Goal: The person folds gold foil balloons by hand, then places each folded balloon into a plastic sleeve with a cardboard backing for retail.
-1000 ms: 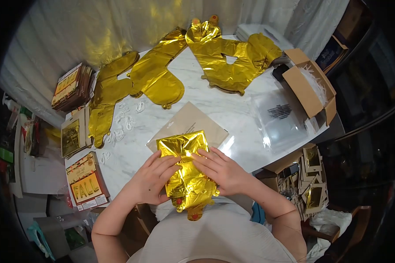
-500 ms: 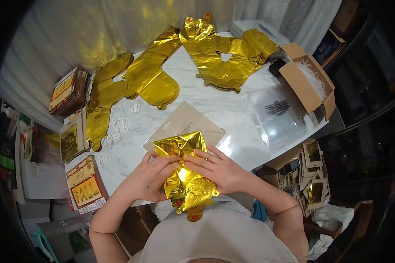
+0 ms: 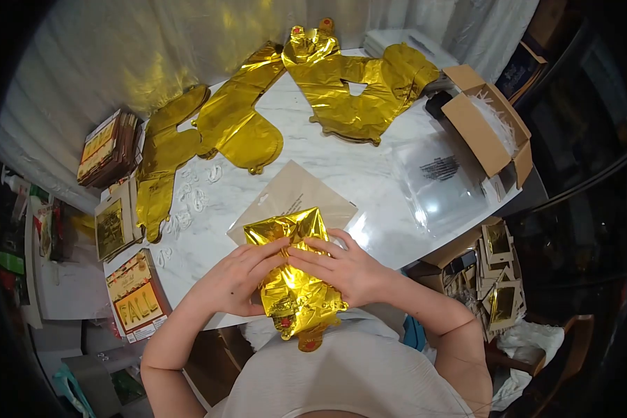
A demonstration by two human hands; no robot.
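Near the table's front edge, a folded gold foil balloon lies partly over a clear plastic bag and reaches back to my shirt. My left hand grips its left side, fingers laid across the top and the thumb low at the edge. From the right, my right hand holds it with fingers stretched over the foil; its thumb is hidden. The fingertips of both hands nearly meet at the middle. Small tabs with red spots show at the balloon's near end.
Flat gold foil balloons and another spread across the back of the table. White cords lie at left, beside printed FALL packages. Clear bags and an open cardboard box stand right; a box of packages sits below.
My fingers have shifted slightly over the folded foil, the left ones further forward and towards the middle. The balloon stays in almost the same place.
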